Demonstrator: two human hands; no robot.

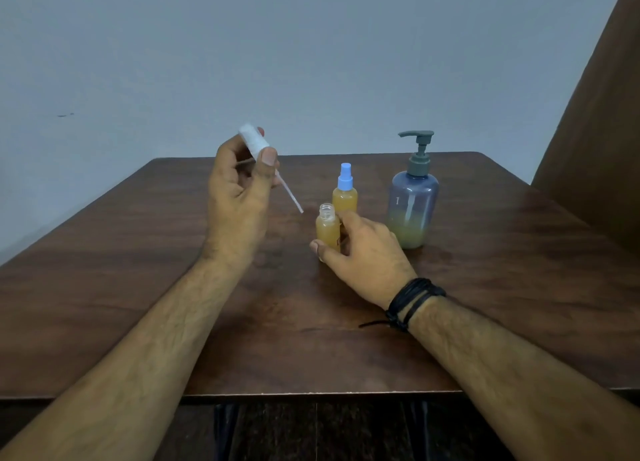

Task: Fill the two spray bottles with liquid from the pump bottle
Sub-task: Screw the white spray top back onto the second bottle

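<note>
Spray bottle, uncapped, amber-filled and upright, stands steadied in the right hand, its open neck at about four o'clock from the left hand, which pinches the white sprayer head, dip tube slanting toward that neck.

Glossy dark wood table; translucent, seemingly plastic pump bottle; 2 spray bottles alike.

Dark brown wood-grain table, translucent blue-grey pump bottle held yellowish liquid under a grey-green pump, two clear small spray bottles were amber-filled, one capped light blue, white spray head, black cord wristband.
</note>
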